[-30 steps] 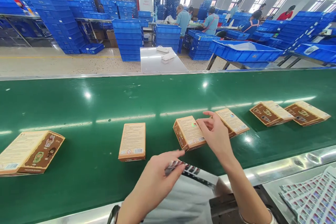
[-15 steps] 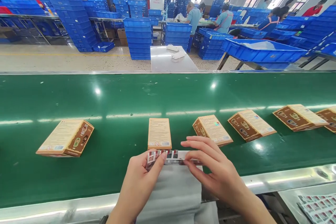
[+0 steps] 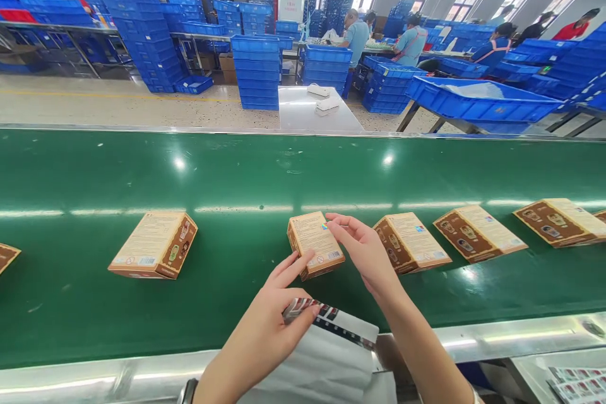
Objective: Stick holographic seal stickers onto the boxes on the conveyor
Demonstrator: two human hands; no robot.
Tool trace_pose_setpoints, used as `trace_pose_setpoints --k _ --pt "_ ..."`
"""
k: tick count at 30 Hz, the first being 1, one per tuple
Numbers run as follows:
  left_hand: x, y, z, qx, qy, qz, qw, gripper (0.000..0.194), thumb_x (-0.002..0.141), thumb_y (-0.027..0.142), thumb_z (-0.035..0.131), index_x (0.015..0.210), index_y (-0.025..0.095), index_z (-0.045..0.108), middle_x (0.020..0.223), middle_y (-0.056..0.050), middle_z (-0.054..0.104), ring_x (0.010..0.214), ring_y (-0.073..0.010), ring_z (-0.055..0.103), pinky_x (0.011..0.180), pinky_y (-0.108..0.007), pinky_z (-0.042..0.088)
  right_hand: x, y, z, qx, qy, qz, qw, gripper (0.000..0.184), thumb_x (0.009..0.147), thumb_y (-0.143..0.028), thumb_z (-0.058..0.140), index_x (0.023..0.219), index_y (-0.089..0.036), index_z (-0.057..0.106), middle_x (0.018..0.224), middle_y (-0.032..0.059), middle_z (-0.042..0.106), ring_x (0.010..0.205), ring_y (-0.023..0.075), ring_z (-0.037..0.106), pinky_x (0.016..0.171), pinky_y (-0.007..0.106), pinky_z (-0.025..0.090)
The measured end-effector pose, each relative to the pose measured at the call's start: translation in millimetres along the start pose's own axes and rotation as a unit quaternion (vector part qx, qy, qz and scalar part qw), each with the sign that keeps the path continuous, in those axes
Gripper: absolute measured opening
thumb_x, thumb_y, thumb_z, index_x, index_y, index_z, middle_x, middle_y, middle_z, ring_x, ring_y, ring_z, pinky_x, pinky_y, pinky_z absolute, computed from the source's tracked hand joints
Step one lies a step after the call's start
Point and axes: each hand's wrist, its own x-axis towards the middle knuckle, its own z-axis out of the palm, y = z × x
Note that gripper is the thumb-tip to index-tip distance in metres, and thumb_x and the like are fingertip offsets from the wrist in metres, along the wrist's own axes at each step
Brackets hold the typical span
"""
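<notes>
My left hand (image 3: pixel 279 309) pinches a folded sticker sheet (image 3: pixel 345 326) with dark and red printed squares between thumb and fingers. Its outstretched index and middle fingers rest on the near left part of a small brown and cream box (image 3: pixel 313 240) on the green belt. At that box's far right corner, my right hand (image 3: pixel 362 246) has thumb and fingertips together on a small shiny sticker (image 3: pixel 324 226). The fingertips partly cover that corner. Right of it lies another box (image 3: pixel 411 240) bearing a similar shiny sticker (image 3: pixel 419 229).
The green conveyor belt (image 3: pixel 227 309) crosses in front of me. A box (image 3: pixel 154 243) lies to the left, several more to the right. More sticker sheets (image 3: pixel 580 382) lie on a metal surface at lower right. Beyond are stacked blue crates (image 3: pixel 255 72) and people working.
The boxes have shifted right. My right hand has left the sheet and reached forward to the middle box, now turned, with a shiny sticker at its corner. My left fingers have extended onto it.
</notes>
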Motion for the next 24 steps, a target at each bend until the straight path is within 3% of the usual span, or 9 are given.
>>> trace_pose_setpoints --k 3,10,16,18,22,24 --pt "3 3 2.4 -0.010 -0.009 0.000 1.000 0.027 0.097 0.029 0.054 0.076 0.022 0.069 0.163 0.005 0.032 0.153 -0.0283 0.024 0.125 -0.047 0.030 0 3 -2 -0.004 0.002 -0.004 1.000 0.032 0.078 -0.052 0.073 0.078 -0.020 0.068 0.123 0.0089 0.070 0.106 0.0273 0.065 0.081 0.034 0.051" --pt "17 11 14.1 -0.025 -0.028 0.010 0.999 0.026 0.096 0.027 0.056 0.074 0.023 0.070 0.162 0.007 0.032 0.154 -0.0266 0.023 0.124 -0.045 0.033 3 15 -18 -0.040 0.026 -0.021 0.999 0.034 0.080 -0.054 0.070 0.082 -0.020 0.066 0.120 0.0091 0.070 0.092 0.0242 0.067 0.070 0.032 0.052" --pt "25 16 22.2 -0.030 -0.041 0.026 0.998 0.024 0.095 0.026 0.057 0.074 0.023 0.069 0.163 0.008 0.030 0.154 -0.0270 0.021 0.124 -0.046 0.031 -1 17 -24 -0.114 0.093 -0.063 0.987 0.030 0.083 -0.051 0.067 0.085 -0.021 0.062 0.108 0.0103 0.072 0.091 0.0255 0.067 0.081 0.038 0.052" --pt "27 17 23.3 -0.036 -0.047 0.027 0.998 0.024 0.095 0.026 0.057 0.076 0.023 0.071 0.163 0.008 0.030 0.154 -0.0266 0.022 0.124 -0.045 0.031 -1 15 -25 -0.132 0.114 -0.074 0.982 0.029 0.083 -0.048 0.068 0.090 -0.021 0.060 0.103 0.0100 0.072 0.091 0.0257 0.067 0.083 0.039 0.051" --pt "31 22 24.5 -0.056 -0.058 0.031 0.996 0.023 0.094 0.026 0.058 0.076 0.023 0.072 0.163 0.005 0.032 0.153 -0.0266 0.023 0.123 -0.043 0.030 9 11 -32 -0.177 0.144 -0.081 0.970 0.043 0.082 -0.047 0.069 0.110 -0.021 0.049 0.097 0.0085 0.073 0.082 0.0239 0.070 0.073 0.037 0.054" --pt "31 25 25.1 -0.079 -0.055 0.025 0.995 0.023 0.094 0.027 0.058 0.076 0.022 0.072 0.162 0.001 0.036 0.150 -0.0279 0.032 0.121 -0.041 0.033 17 8 -40 -0.210 0.146 -0.082 0.963 0.035 0.086 -0.045 0.064 0.108 -0.021 0.050 0.087 0.0064 0.073 0.076 0.0237 0.071 0.070 0.036 0.053"
